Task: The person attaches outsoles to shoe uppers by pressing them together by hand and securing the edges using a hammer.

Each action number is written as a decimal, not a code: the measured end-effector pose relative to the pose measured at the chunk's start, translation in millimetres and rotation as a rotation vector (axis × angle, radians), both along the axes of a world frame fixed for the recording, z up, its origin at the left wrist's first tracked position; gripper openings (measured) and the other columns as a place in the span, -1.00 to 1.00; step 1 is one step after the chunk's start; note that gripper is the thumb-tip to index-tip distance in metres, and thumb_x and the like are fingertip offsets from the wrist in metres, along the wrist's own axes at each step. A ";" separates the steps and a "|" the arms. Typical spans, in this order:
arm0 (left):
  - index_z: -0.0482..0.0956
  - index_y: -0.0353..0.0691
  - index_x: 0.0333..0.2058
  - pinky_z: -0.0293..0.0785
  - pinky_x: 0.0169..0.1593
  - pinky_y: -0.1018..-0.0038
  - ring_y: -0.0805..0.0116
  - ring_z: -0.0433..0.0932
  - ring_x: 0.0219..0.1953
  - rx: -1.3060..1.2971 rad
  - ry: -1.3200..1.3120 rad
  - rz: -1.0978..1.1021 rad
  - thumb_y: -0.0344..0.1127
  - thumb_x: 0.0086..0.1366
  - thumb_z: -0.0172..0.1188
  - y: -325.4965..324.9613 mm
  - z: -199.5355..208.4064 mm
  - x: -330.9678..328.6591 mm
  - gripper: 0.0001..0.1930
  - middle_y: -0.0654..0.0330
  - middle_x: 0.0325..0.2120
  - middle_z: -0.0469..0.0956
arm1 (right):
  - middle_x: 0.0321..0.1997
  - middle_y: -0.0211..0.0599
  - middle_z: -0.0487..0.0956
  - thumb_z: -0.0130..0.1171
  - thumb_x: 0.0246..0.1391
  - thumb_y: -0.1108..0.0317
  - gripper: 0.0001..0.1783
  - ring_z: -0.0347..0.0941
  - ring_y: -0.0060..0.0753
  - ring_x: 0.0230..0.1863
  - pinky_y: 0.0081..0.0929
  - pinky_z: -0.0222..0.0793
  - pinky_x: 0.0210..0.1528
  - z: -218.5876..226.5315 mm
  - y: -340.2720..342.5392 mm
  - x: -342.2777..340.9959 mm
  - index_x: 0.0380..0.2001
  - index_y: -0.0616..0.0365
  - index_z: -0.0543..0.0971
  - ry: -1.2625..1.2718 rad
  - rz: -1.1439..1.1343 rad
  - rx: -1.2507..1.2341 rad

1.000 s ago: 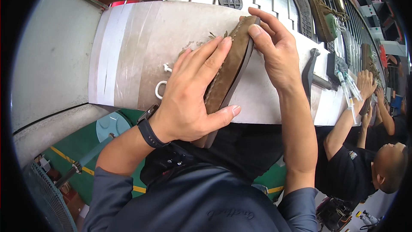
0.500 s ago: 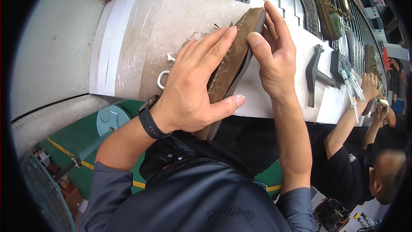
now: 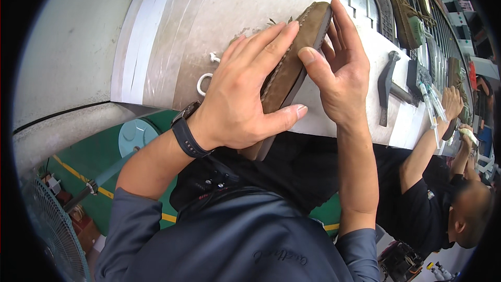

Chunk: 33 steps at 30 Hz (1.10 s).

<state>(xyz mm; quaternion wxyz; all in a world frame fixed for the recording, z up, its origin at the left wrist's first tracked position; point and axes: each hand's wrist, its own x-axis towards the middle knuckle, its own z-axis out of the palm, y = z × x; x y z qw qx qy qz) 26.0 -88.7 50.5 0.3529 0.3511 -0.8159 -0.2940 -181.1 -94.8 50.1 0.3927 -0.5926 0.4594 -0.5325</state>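
Observation:
A brown suede shoe (image 3: 288,75) with stitching around its upper and a dark sole edge lies tilted on its side between my hands, toe pointing away. My left hand (image 3: 235,94) lies across the laces side, with its fingers along the upper and its thumb reaching over the near part. At the toe end, my right hand (image 3: 342,81) has its fingers behind the sole and its thumb against the side of the upper. Part of the shoe is covered by my left hand; the heel shows below it.
A hammer (image 3: 387,86) lies on the pale worktable (image 3: 167,47) at right, beside several syringe-like tubes (image 3: 432,107). A white ring (image 3: 202,84) is left of my hand. Beyond, a metal conveyor carries soles (image 3: 383,10) and another shoe (image 3: 404,21). At right, a co-worker's hand (image 3: 451,103) works.
The whole view has shifted slightly. My right thumb has slid a little down from the toe and farther onto the upper. The left hand keeps its place on the shoe.

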 end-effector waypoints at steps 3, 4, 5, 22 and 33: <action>0.19 -0.39 0.49 0.22 0.44 0.09 -0.21 0.38 0.36 -0.023 0.008 -0.008 -0.14 0.06 0.45 -0.1 -0.5 -1.2 0.05 -0.23 0.38 0.34 | 0.58 0.23 0.19 0.55 0.06 0.28 0.10 0.26 -0.07 0.53 -0.05 0.22 0.53 -1.8 4.5 -3.8 0.53 0.37 0.15 0.065 0.004 -0.016; 0.20 -0.39 0.48 0.22 0.44 0.09 -0.21 0.38 0.36 -0.024 0.009 -0.009 -0.10 0.06 0.47 -0.1 -1.0 -1.9 0.06 -0.23 0.37 0.35 | 0.58 0.23 0.19 0.55 0.06 0.28 0.10 0.26 -0.07 0.53 -0.05 0.22 0.53 -2.6 5.3 -4.7 0.53 0.37 0.15 0.065 0.005 -0.015; 0.20 -0.39 0.48 0.22 0.44 0.08 -0.21 0.38 0.36 -0.025 0.008 -0.010 -0.07 0.06 0.48 -0.3 -0.8 -2.1 0.07 -0.23 0.37 0.35 | 0.59 0.25 0.16 0.56 0.05 0.28 0.11 0.24 -0.05 0.54 -0.05 0.21 0.53 -3.1 5.2 -5.4 0.54 0.35 0.14 0.087 0.007 -0.041; 0.46 -0.27 0.36 0.25 0.39 0.01 -0.25 0.47 0.28 -0.016 0.229 0.087 -0.02 0.60 -0.01 -1.6 -18.1 -10.0 -0.45 -0.25 0.25 0.50 | 0.64 0.44 -0.08 0.63 -0.11 0.21 0.34 -0.14 0.31 0.68 0.04 -0.07 0.62 -11.4 75.8 20.7 0.58 0.35 0.00 0.304 -0.005 -0.095; 0.40 -0.31 0.40 0.35 0.34 0.13 -0.15 0.48 0.26 -0.154 -0.101 0.178 0.00 0.54 0.10 15.5 -6.0 -15.8 -0.37 -0.18 0.29 0.47 | 0.28 0.09 0.55 0.06 0.21 0.63 -0.37 0.53 0.08 0.21 -0.18 0.40 0.31 6.4 77.2 -183.1 0.34 0.02 0.55 1.101 -0.361 -0.003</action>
